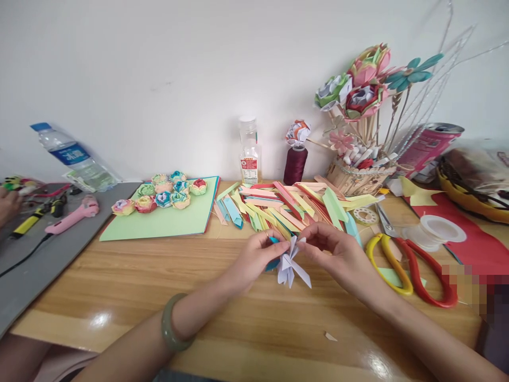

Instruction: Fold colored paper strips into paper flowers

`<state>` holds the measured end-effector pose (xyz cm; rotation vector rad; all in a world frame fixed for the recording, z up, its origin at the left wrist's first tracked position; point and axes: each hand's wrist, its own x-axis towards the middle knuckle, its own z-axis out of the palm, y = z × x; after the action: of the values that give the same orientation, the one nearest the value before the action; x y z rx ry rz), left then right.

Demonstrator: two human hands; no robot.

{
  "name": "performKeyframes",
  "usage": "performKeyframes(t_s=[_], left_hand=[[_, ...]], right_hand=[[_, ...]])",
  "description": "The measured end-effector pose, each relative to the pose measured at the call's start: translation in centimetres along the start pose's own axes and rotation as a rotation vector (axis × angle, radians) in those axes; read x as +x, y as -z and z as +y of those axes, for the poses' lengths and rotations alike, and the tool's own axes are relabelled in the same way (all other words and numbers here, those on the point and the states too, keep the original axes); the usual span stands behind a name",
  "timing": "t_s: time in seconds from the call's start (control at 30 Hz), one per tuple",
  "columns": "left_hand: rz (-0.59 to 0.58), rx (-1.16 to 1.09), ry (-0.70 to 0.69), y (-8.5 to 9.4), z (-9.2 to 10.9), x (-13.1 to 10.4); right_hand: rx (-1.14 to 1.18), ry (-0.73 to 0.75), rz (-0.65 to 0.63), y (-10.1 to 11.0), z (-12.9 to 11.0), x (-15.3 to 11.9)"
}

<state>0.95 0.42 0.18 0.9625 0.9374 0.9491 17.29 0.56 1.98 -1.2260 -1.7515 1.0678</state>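
A white folded-paper piece (291, 265), with several pointed petals spreading out, is held above the near side of the table. My left hand (267, 253) pinches it from the left, fingers closed. From the right, my right hand (326, 245) pinches one of its upper tips between thumb and fingers. A blue folded-paper piece (272, 254) shows just behind my left fingers; whether it is joined to the white one I cannot tell. Just beyond both hands lies a heap of folded paper strips (286, 204) in many colours.
Scissors (411, 265) with yellow and red handles and a clear spool (441, 231) lie at right. Finished paper flowers (163, 196) rest on green paper (159, 225). A pink glue gun (75, 215) sits on a grey mat (59, 249); another person's hand (10, 207) is at far left.
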Motion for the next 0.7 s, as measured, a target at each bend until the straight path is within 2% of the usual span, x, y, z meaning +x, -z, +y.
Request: performKeyframes(t_s=[0.13, 0.27, 0.37, 0.5, 0.7], left_hand=[[-0.039, 0.198, -0.137, 0.79, -0.07, 0.39], [-0.093, 0.363, -0.171, 0.95, 0.22, 0.21], [-0.062, 0.454, -0.215, 0.89, 0.55, -0.04], [-0.012, 0.576, -0.354, 0.92, 0.75, -0.16], [0.078, 0.489, -0.487, 1.03, 0.37, -0.11]], right_hand=[[0.04, 0.036, 0.026, -0.02, 0.19, -0.05], [0.027, 0.056, 0.01, -0.12, 0.2, -0.16], [0.012, 0.075, 0.0, -0.24, 0.09, -0.29], [-0.027, 0.143, 0.015, -0.21, -0.17, -0.49], [-0.141, 0.22, 0.085, 0.25, -0.18, -0.47]])
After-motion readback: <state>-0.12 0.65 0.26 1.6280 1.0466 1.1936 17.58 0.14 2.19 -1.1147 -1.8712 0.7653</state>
